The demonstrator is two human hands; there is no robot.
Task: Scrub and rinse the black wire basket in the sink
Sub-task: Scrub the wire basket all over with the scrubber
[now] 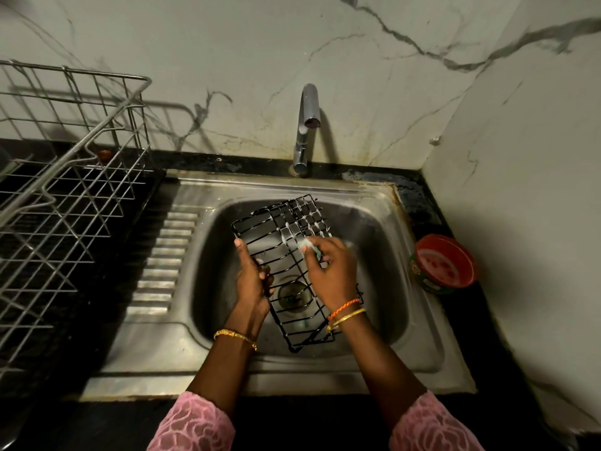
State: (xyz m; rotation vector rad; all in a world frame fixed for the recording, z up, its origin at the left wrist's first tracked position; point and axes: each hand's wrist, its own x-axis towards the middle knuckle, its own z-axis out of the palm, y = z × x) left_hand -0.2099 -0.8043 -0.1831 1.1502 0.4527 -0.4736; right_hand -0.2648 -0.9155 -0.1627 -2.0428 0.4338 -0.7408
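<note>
The black wire basket [282, 242] is held tilted over the steel sink [383, 255], its far end coated in white suds. My left hand [252, 276] grips the basket's left edge, thumb up along the wire. My right hand [330, 270] pinches a pale green scrub pad [309, 246] and presses it against the basket's wires near the middle. The basket's near end hangs low by my right wrist. The drain [292, 296] shows through the wires.
A chrome tap [306, 125] stands behind the basin with no water running. A red round tub [444, 263] sits on the dark counter to the right. A large steel dish rack [68, 196] fills the counter at left. The sink's ribbed drainboard [162, 258] lies between.
</note>
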